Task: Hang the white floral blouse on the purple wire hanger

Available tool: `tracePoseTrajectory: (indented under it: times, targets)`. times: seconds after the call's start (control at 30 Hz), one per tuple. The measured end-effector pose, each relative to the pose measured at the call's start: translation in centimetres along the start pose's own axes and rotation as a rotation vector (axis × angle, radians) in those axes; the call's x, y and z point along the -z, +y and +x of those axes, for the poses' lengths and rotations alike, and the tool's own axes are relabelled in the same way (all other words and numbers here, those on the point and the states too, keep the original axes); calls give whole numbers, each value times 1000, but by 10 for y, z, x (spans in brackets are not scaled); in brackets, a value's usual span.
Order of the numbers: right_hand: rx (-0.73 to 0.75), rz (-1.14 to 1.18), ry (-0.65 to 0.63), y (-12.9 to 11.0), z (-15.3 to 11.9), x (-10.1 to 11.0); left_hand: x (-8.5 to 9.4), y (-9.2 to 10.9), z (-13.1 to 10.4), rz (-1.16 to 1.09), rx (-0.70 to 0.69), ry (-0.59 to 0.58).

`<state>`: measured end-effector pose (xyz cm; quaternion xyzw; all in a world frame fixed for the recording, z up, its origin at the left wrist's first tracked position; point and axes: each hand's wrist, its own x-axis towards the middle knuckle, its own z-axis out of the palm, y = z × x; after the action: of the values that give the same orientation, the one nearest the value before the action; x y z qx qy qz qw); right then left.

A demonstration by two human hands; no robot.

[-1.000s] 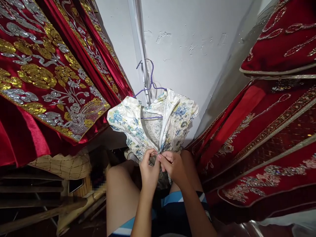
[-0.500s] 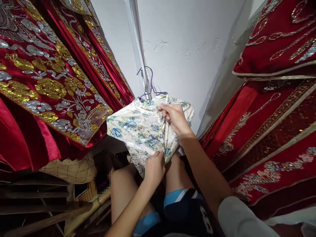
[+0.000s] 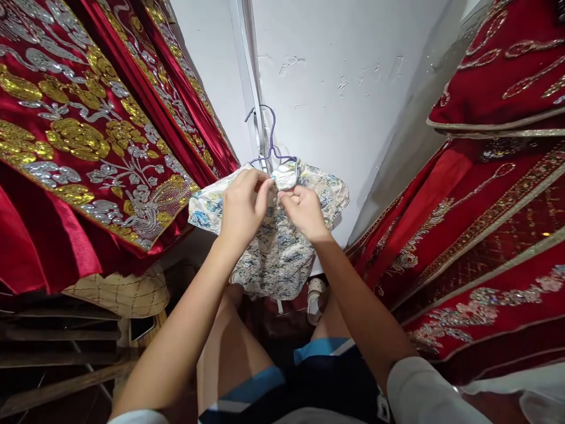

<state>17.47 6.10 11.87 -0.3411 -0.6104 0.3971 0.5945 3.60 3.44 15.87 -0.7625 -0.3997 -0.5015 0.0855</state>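
Note:
A short-sleeved floral shirt [image 3: 282, 262], white with blue and green print, hangs on a purple wire hanger [image 3: 272, 136] in front of me. At the collar, my left hand [image 3: 245, 203] pinches the left front edge just below the neck. Close beside it, my right hand [image 3: 303, 209] pinches the other front edge, thumb and bent fingers together. The fingertips of both hands nearly meet at the top of the front opening. The small spot between them is too fine to make out.
Red dresses with gold and silver embroidery [image 3: 88, 141] hang at the left, and more beaded red garments [image 3: 485, 235] at the right. A white wall [image 3: 326, 76] stands behind. A wooden chair [image 3: 62, 335] is at the lower left, a pale shoe [image 3: 315, 300] below.
My left hand has risen from the shirt's lower front to the collar. The shirt now hangs flatter with its front edges together, and my right hand remains near the neck.

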Motion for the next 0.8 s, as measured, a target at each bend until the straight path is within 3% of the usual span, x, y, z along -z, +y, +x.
tracePoseTrajectory:
  times: [0.13,0.2,0.27,0.3,0.33,0.43,0.5,0.63,0.7,0.8]
  targets:
    - [-132,-173,-9,45,-16,-7,19,-17,2,133,73,270]
    - [-192,-160,-36,62,-32,-7,35,-47,-3,153,202,435]
    - [-256,-68,-51,69,-48,-7,46,-86,-13,-23,433,570]
    - [-286,-17,-60,69,-55,-8,48,-105,-20,-209,595,597]
    - [-313,25,-68,67,-61,-8,47,-121,-29,-440,750,524]
    - [-328,93,-77,58,-76,-11,24,-141,-65,-590,901,400]
    - [-314,144,-22,57,-85,-11,-2,-131,-94,-645,966,375]
    - [-364,278,161,72,-111,3,-52,-85,-144,-731,1097,413]
    - [-409,315,218,84,-126,15,-61,-61,-155,-806,1168,466]
    - [-468,294,218,96,-144,33,-55,-27,-151,-1023,1141,495]
